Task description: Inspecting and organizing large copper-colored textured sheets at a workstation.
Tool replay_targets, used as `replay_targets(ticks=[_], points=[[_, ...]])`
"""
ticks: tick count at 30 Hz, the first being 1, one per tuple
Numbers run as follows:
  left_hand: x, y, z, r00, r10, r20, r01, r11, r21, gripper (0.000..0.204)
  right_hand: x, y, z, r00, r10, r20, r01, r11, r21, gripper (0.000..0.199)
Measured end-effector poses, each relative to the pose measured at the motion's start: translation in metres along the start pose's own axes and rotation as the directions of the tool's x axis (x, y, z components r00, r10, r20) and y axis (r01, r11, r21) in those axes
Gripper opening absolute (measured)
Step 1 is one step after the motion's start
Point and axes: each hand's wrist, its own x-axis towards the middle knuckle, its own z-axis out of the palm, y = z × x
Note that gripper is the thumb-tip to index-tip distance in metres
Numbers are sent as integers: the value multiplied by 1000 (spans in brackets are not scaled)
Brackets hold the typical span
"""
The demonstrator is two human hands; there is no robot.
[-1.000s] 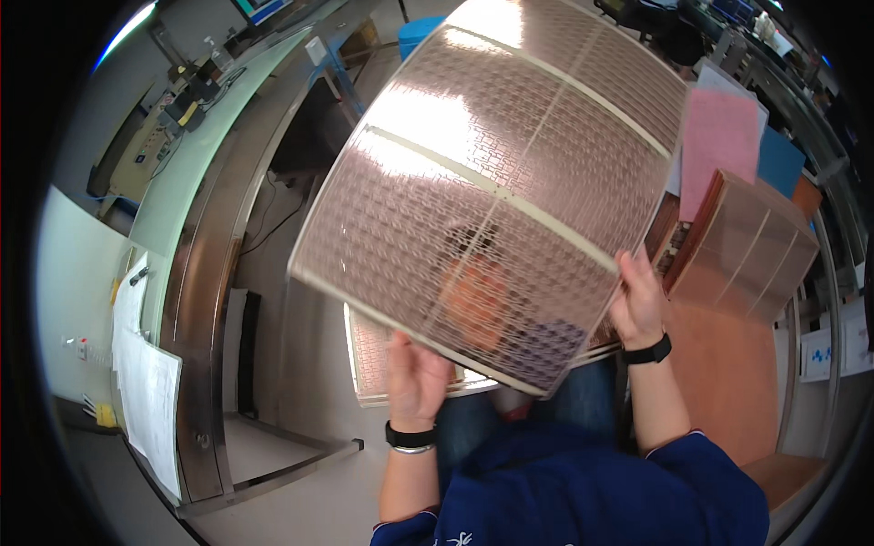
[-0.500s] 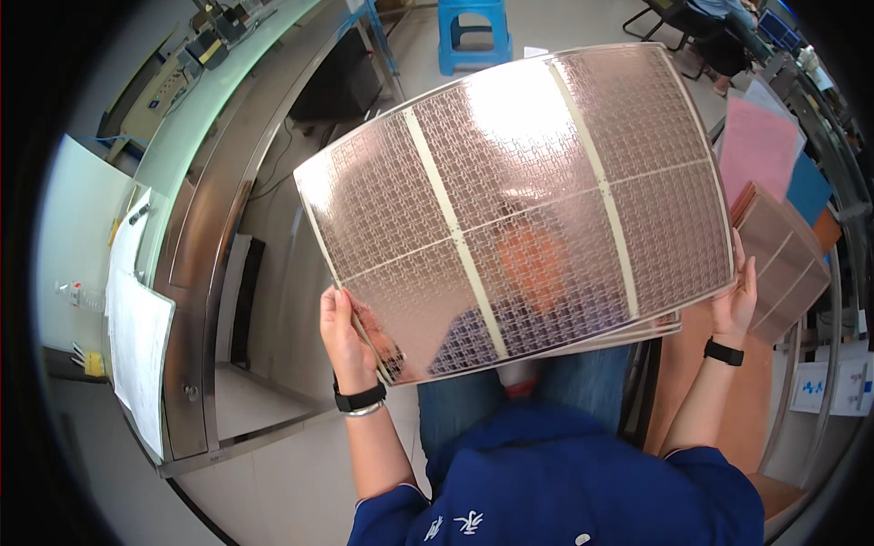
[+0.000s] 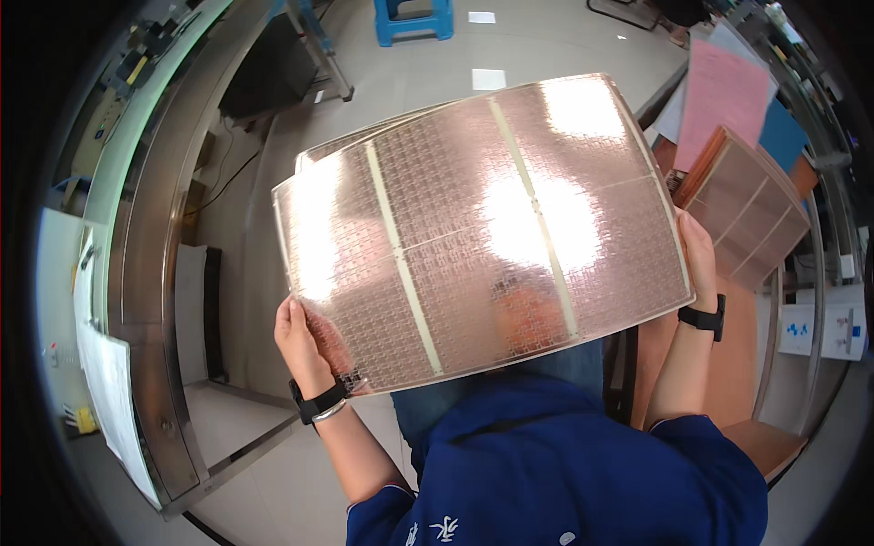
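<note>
A large, shiny copper-coloured circuit board panel (image 3: pixel 455 300) is held up over my lap, its face patterned and crossed by pale strips. My left hand (image 3: pixel 300 338) grips its near left corner, with the thumb on the edge. At the right edge, my right hand (image 3: pixel 696 255) is closed round the side, its fingers partly hidden behind. Beyond the far left edge, the borders of further panels (image 3: pixel 364 127) peek out from underneath. Strong glare and reflections cover parts of the copper face.
To the right, a stack of similar panels (image 3: pixel 751 218) leans beside pink (image 3: pixel 724 100) and blue sheets above a brown board surface (image 3: pixel 669 369). A steel workbench (image 3: pixel 146 318) runs along the left. A blue stool (image 3: pixel 414 23) stands on the floor ahead.
The top panel has tilted and shifted, and its glare has spread. Panel edges beneath now show at the far left instead of the near right. Both hands keep their grip.
</note>
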Motion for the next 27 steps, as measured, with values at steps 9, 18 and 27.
replay_targets(ticks=[9, 18, 27], points=[[6, -11, -7, 999, 49, -1, -49, 997, 60, 24, -1, 5, 1, 998, -51, 25, 46, 987, 154, 41], [10, -14, -8, 997, 75, -33, -69, 984, 166, 31, -8, -8, 10, 998, -61, -29, 66, 975, 213, 40], [1, -5, -9, 995, 82, -57, -83, 996, -15, 30, -13, -11, 4, 993, -119, 16, 110, 953, 281, 38]])
